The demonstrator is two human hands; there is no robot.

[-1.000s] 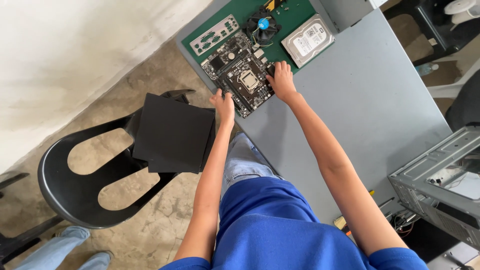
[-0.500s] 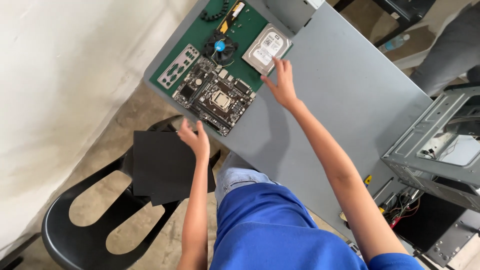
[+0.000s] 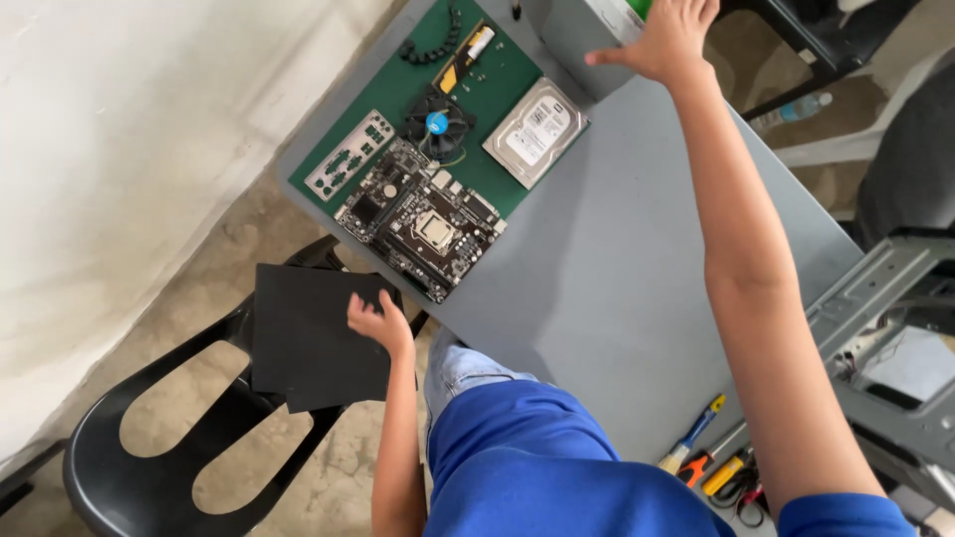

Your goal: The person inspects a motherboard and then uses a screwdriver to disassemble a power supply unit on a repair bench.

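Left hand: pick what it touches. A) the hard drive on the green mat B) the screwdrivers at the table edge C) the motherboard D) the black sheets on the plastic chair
D: the left hand rests on the black sheets lying on the black chair, off the table.

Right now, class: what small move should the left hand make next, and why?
Probably close the left hand on the black sheet lying on the chair: its fingers already rest on the sheet's edge, while the right hand reaches across the table.
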